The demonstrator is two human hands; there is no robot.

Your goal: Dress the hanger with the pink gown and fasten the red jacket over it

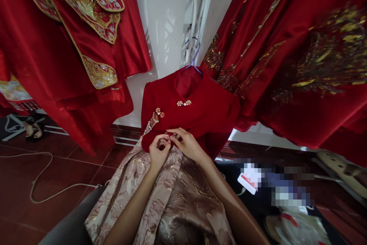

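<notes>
A short-sleeved red velvet top (213,101) hangs in front of me on a purple hanger (196,55). Below its collar opening sits a beaded flower clasp (184,103). A brooch with bead tassels (154,119) is at the left of its chest. At the lower front, my left hand (159,152) and my right hand (187,143) meet with fingertips closed on a small beaded ornament (169,137), which the fingers partly cover. Pinkish brocade fabric with a gold sheen (120,191) spreads beneath my forearms.
Red gowns with gold embroidery hang at the left (94,57) and right (275,65). A white cable (43,199) runs over the tiled floor, near black shoes (33,131). At lower right, a white and red card (247,183) and a clear plastic bag (304,226) lie on a dark surface.
</notes>
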